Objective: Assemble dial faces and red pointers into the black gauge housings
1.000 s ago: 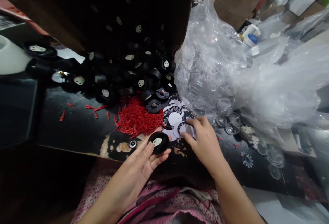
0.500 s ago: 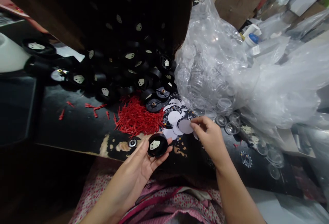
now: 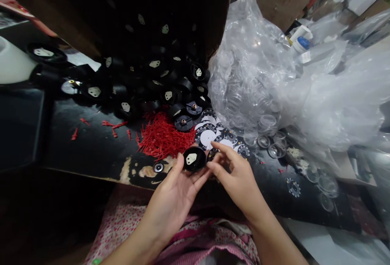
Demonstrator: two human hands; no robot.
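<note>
My left hand [image 3: 175, 200] is closed around the rim of a round black gauge case [image 3: 198, 161], its open side up. Inside it shows a cream plate with small holes. Just right of the case, my right hand [image 3: 236, 175] pinches a dial disc [image 3: 211, 155] with dark printing, tilted close to the case's edge. Behind both hands lies a loose heap of dial discs [image 3: 208, 138], some white side up, others printed side up. Left of these is a pile of red gauge pointers [image 3: 164, 137].
Many black cases [image 3: 152, 82] spill from a dark box at the back. A clear plastic bag [image 3: 246, 66] of transparent round covers stands to the right. A small metallic ring [image 3: 158, 168] lies near the front edge, and a stray dial [image 3: 293, 187] sits at right.
My right hand has moved left and toward me from the heap, bringing a disc to the case. My left hand has shifted slightly right and up with the case.
</note>
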